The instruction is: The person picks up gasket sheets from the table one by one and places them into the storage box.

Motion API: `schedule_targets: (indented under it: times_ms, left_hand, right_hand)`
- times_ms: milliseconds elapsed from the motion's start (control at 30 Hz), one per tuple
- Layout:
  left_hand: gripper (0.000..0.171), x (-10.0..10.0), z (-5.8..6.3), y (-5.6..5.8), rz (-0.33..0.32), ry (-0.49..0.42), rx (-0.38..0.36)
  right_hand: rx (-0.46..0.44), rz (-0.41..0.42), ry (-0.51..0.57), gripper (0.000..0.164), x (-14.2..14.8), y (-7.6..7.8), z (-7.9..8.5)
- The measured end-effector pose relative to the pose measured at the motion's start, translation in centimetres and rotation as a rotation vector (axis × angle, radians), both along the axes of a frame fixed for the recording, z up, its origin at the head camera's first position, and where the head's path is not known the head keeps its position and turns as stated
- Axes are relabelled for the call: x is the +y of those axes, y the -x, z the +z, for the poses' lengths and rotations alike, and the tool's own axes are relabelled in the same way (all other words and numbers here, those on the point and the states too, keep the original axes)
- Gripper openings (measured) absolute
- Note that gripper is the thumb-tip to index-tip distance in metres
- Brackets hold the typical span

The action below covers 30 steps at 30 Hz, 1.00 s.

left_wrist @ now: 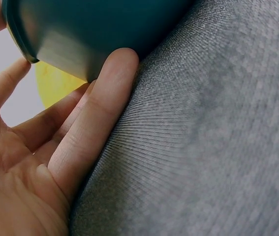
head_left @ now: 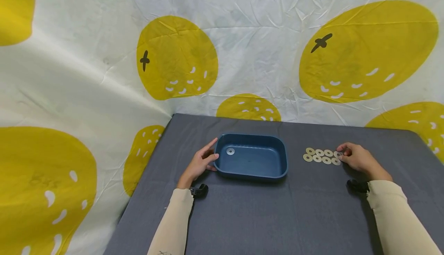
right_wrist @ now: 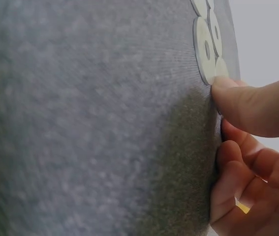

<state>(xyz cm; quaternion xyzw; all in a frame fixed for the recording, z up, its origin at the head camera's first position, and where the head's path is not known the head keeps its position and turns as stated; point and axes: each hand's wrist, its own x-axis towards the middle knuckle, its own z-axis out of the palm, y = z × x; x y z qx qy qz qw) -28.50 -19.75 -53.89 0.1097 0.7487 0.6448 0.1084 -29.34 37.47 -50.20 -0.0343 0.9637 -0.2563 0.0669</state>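
Washers, eight in two rows, lie on the table right of the blue tray, which contains one more. Right hand: thumb and fingers narrowed at the rightmost washers; grip cannot be determined. Left hand: fingers spread, touching the tray's left side.

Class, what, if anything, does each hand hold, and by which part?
The left hand holds the blue tray by its left end. The right hand touches the far row's rightmost washer; any pinch is unclear.
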Motion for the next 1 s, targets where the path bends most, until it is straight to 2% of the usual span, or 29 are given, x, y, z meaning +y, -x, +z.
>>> schedule_targets:
  times_ms: [200, 567, 1000]
  left_hand:
    - [0.060, 0.0, 0.3, -0.1, -0.005, -0.005, -0.006]
    - [0.061, -0.1, 0.3, -0.1, -0.012, -0.010, -0.013]
    - [0.059, 0.0, 0.4, -0.2, 0.000, -0.009, -0.020]
  right_hand:
    - [0.041, -0.031, -0.004, 0.030, -0.1, -0.3, -0.3]
    - [0.113, -0.081, 0.052, 0.029, -0.3, -0.9, -0.5]
    - [0.075, -0.131, 0.142, 0.038, 0.6, -1.7, -0.9]
